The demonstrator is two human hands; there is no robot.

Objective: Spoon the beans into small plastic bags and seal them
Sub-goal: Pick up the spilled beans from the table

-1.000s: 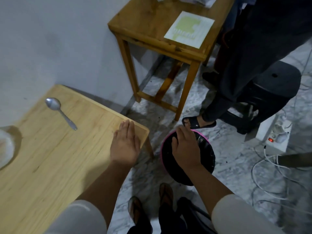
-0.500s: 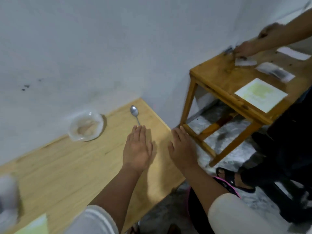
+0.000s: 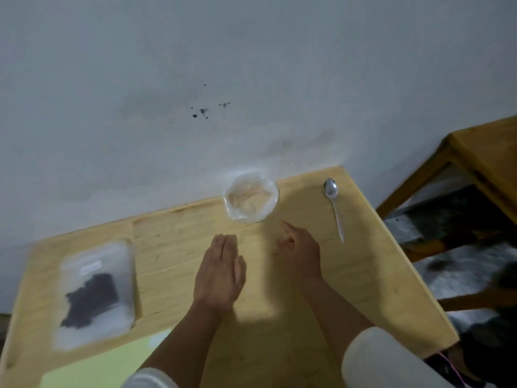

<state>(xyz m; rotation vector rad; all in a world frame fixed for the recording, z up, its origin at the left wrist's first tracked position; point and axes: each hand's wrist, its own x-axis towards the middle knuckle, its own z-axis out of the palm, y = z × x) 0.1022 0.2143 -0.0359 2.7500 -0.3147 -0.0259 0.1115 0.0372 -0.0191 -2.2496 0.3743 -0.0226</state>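
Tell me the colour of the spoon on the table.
Silver, plain shiny metal. The spoon shows only in the head view, lying right of the clear bowl.

1. The worktop (image 3: 279,345) is pale yellow wood with faint darker grain lines.
2. The wall (image 3: 195,65) is light grey-white, with a small cluster of black specks and a few dim grey smudges.
3. The bowl (image 3: 251,198) is clear and colourless.
4. The spoon (image 3: 334,205) is silver-grey.
5. The plastic bag (image 3: 96,289) at the left is translucent white, with a black mass showing through and a small white label.
6. The sheet (image 3: 98,365) at the near edge is light green.
7. The sleeves (image 3: 386,362) are white.
8. The second table (image 3: 486,158) at the right is darker amber wood.
9. The floor (image 3: 461,264) is mottled grey, white and black.
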